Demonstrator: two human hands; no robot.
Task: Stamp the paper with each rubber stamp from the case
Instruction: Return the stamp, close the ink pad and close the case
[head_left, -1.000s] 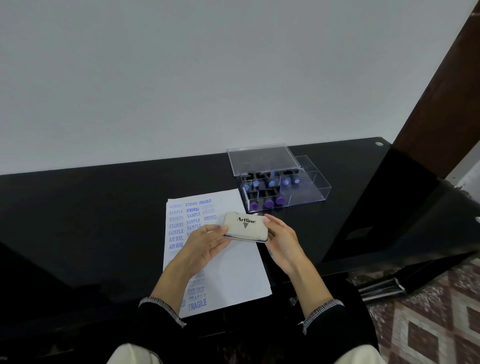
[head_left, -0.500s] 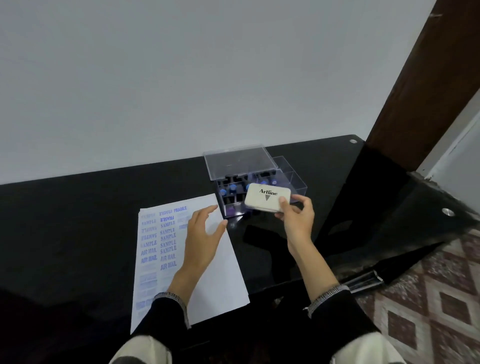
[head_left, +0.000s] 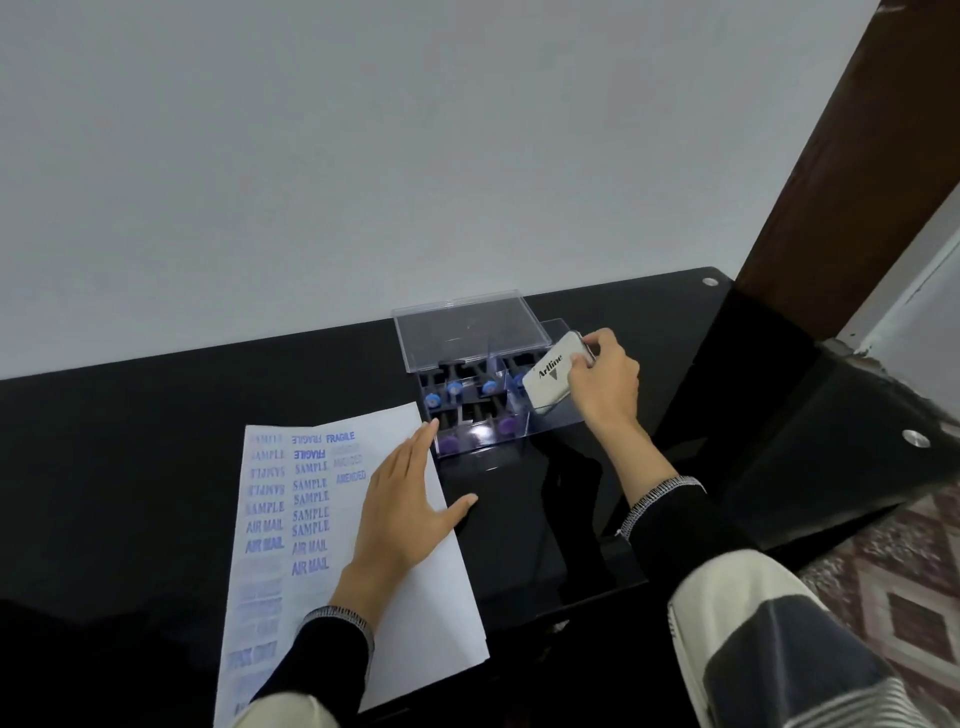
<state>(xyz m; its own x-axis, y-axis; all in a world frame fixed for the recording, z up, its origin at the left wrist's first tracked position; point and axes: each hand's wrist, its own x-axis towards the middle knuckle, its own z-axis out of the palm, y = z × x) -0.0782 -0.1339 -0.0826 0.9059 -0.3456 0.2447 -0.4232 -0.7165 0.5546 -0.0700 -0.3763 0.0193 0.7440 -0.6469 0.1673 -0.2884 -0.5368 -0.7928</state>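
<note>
Black table (head_left: 156, 415) against the pale wall now shows the right hand (head_left: 602, 387) carrying the pinched ink pad (head_left: 550, 382) away from the paper (head_left: 415, 597) to the open case (head_left: 483, 384), left hand (head_left: 405, 499) spread flat on the sheet, suggesting stamping is finishing.

Around my work spot

I face a plain pale wall (head_left: 363, 156) behind the glossy black surface (head_left: 156, 415); a dark brown wooden post (head_left: 852, 156) rises at right, and patterned floor tiles (head_left: 893, 582) lie below it.
</note>
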